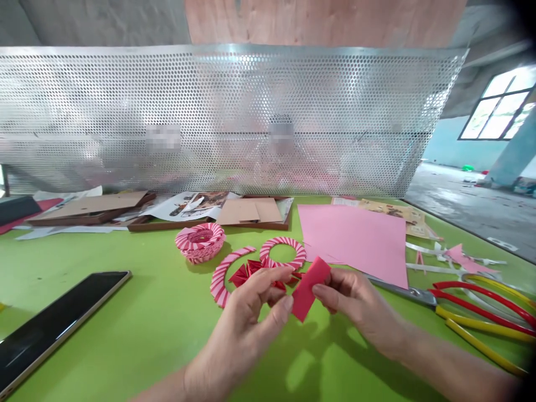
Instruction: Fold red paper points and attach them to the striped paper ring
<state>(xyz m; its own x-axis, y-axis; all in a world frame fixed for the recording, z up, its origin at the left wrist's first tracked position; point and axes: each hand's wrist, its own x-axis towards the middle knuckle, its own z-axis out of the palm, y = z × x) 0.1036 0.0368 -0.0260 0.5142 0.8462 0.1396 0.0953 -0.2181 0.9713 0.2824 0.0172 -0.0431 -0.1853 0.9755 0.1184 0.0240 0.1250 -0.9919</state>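
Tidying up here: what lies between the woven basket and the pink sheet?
In the head view, a pink-striped paper ring lies between the woven basket and the pink sheet, on the green table.

a paper-craft workshop: green table (146, 335), pink paper (352, 243), perforated metal screen (230, 117), bare concrete floor (460, 206).
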